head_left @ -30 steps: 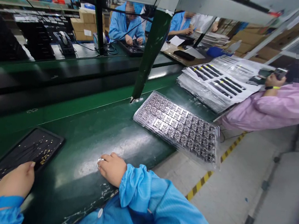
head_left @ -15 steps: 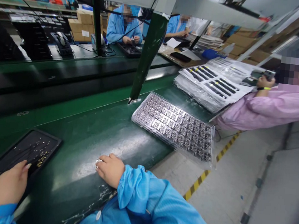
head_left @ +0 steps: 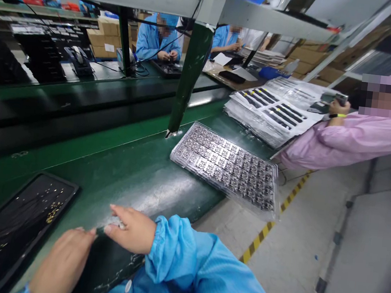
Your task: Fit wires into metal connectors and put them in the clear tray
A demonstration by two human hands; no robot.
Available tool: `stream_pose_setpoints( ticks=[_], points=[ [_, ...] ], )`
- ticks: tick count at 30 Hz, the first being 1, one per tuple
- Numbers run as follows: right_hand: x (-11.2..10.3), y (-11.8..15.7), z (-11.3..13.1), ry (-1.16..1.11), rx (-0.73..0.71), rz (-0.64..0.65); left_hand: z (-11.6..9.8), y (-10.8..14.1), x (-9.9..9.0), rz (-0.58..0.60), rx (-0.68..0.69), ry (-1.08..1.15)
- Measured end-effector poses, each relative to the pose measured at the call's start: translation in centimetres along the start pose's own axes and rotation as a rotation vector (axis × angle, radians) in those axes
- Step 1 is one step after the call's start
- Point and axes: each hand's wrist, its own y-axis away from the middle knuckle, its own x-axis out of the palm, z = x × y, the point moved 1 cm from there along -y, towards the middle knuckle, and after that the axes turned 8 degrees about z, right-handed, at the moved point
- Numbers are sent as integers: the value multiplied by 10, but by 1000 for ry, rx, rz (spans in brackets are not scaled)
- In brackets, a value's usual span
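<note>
Over the green bench, my right hand [head_left: 133, 228] is closed on a small silvery part [head_left: 115, 222], held between thumb and fingers. My left hand [head_left: 64, 261], slightly blurred, has its fingertips pressed together close to the right fingertips; whatever it holds is too small to make out. To the left of it lies a black tray [head_left: 16, 229] with many small gold-coloured pieces scattered inside. A clear tray [head_left: 228, 166] filled with rows of small metal parts rests to the right, at the bench edge.
A green post [head_left: 189, 77] rises from the bench [head_left: 107, 174] behind the clear tray. Sheets with black strips [head_left: 273, 108] lie beyond it, beside a person in pink [head_left: 359, 137]. Across the bench sits a person in blue [head_left: 158, 43].
My left hand has left the black tray and moved right, up to my right hand. The right hand has shifted slightly left, and its fingers have turned toward the left hand.
</note>
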Motion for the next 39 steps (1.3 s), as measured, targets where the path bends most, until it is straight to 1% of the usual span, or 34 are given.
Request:
stream_pose_setpoints(
  ticks=[2,4,8,13,16,20,23,25,27,30,32,34,37,39],
  points=[
    [-2,0,7,-47,-47,146,-14,-1,1,16,48,30],
    [-4,2,6,-72,-22,242,-21,-1,2,34,40,61],
    [-7,11,-7,-172,165,247,-20,0,4,98,26,68],
    [-9,14,-13,-220,280,334,-22,2,11,155,20,73],
    [-10,14,-16,-304,340,324,-26,3,12,166,53,65],
    [-11,17,-18,-383,400,273,-30,0,9,92,85,67],
    [-10,18,-17,-365,421,204,-32,-7,6,57,63,104],
    [-6,18,-17,-338,410,138,-34,-15,8,62,1,150],
    [-2,17,-16,-288,364,98,-37,-22,12,88,-107,185],
    [5,15,-14,-170,269,115,-42,-30,22,122,-234,250],
    [6,15,-13,-101,240,143,-46,-33,26,162,-278,314],
    [5,16,-13,-73,234,163,-48,-35,26,228,-322,352],
    [1,18,-15,-94,259,185,-49,-37,21,342,-355,351],
    [-1,20,-17,-81,268,196,-49,-39,17,376,-344,337]
  ],
)
